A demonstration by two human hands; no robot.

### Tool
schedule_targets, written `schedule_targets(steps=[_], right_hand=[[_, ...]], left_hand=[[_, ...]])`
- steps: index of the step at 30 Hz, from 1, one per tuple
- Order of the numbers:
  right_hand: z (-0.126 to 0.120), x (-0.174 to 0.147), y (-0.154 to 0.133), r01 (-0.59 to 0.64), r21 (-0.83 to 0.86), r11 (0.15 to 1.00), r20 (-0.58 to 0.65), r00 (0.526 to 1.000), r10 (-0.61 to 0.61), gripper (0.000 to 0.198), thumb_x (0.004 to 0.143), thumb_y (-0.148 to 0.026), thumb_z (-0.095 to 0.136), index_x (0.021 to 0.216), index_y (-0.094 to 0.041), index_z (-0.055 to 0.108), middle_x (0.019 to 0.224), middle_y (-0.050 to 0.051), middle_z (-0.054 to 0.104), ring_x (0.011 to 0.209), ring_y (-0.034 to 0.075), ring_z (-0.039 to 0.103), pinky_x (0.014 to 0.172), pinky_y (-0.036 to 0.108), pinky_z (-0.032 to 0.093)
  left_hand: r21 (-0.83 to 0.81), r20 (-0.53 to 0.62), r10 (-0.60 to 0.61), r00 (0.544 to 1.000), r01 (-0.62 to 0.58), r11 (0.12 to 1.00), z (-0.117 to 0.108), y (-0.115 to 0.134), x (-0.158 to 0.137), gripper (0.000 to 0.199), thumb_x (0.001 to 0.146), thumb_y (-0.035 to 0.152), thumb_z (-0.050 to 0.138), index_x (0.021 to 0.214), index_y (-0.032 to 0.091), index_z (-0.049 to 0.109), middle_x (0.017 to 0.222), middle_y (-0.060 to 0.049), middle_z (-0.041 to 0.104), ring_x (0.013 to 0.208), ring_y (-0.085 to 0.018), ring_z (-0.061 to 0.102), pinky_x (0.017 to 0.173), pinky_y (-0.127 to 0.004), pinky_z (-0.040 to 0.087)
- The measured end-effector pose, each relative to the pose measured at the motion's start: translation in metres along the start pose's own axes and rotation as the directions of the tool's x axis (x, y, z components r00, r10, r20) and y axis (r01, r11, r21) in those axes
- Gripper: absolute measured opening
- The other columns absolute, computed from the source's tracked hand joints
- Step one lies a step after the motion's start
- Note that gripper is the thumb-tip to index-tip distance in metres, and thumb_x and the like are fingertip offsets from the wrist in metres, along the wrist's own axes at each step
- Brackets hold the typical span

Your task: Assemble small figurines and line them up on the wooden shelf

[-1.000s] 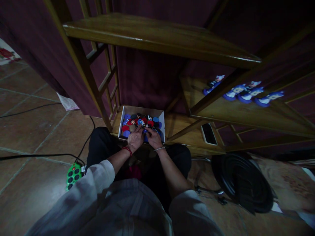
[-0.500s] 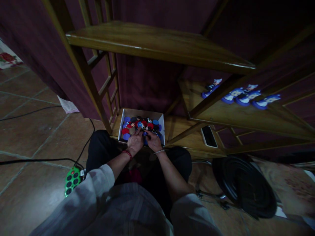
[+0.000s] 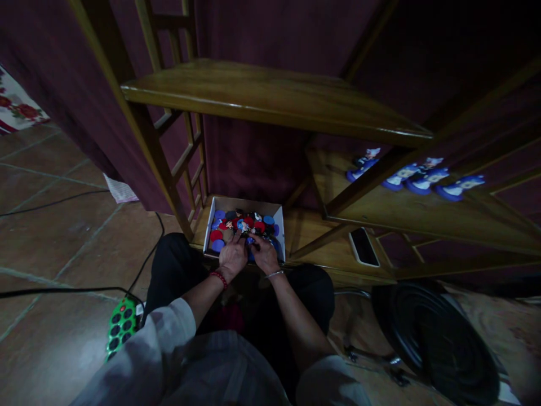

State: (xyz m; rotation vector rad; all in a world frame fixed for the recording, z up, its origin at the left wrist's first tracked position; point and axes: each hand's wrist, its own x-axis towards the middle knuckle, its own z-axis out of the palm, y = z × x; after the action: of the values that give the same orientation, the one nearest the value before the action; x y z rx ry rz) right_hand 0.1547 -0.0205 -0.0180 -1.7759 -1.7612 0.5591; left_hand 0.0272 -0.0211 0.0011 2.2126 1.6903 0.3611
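Observation:
A shallow white cardboard box (image 3: 278, 220) holds many small figurines (image 3: 243, 225) on round red, blue and purple bases, packed close together. Both hands reach in over its near side. My left hand (image 3: 233, 257), with a red bead bracelet at the wrist, has its fingers bent down among the pieces. Opposite it, my right hand (image 3: 265, 256), with a silver bangle, curls its fingers inward toward the left ones. Near the fingertips a small blue-purple piece (image 3: 250, 241) shows between the hands. Dim light and overlapping fingers hide what they grip.
The box stands on the low board of a wooden shelf (image 3: 304, 225). A phone (image 3: 364, 247) lies farther right on it. Several blue-based figurines (image 3: 426, 179) stand on the right shelf. An upper plank (image 3: 274, 96) overhangs. A green power strip (image 3: 122, 327) and a black stool (image 3: 439, 332) flank me.
The view has tilted up slightly, so the shelf and box sit lower in the picture. My hands stay at the box's near side; their fingers have curled in a little more.

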Motion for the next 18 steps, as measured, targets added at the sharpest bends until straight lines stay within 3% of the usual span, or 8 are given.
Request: schedule_targets(steps=[6, 18], right_hand=[[0.002, 0.0006, 0.0022, 0.034, 0.103, 0.994, -0.02, 0.999, -0.032, 0.049, 0.073, -0.007, 0.051, 0.119, -0.024, 0.055, 0.105, 0.002, 0.068, 0.094, 0.016, 0.064, 0.089, 0.032, 0.05], [0.0038, 0.0001, 0.0075, 0.073, 0.193, 0.978, -0.047, 0.997, -0.065, 0.046, 0.075, -0.006, 0.047, 0.117, -0.023, 0.057, 0.111, 0.002, 0.066, 0.097, 0.015, 0.063, 0.093, 0.033, 0.048]], left_hand=[[-0.018, -0.013, -0.008, 1.0, 0.008, 1.0, -0.0007, -0.0002, 0.0007, 0.037, 0.088, 0.025, 0.04, 0.123, 0.024, 0.05, 0.139, -0.005, 0.04, 0.118, -0.022, 0.046, 0.089, -0.033, 0.047], [-0.035, -0.004, -0.033, 0.999, 0.033, 0.999, -0.0001, -0.0017, 0.004, 0.034, 0.088, 0.03, 0.043, 0.12, 0.025, 0.052, 0.137, -0.004, 0.042, 0.12, -0.022, 0.044, 0.091, -0.033, 0.045]])
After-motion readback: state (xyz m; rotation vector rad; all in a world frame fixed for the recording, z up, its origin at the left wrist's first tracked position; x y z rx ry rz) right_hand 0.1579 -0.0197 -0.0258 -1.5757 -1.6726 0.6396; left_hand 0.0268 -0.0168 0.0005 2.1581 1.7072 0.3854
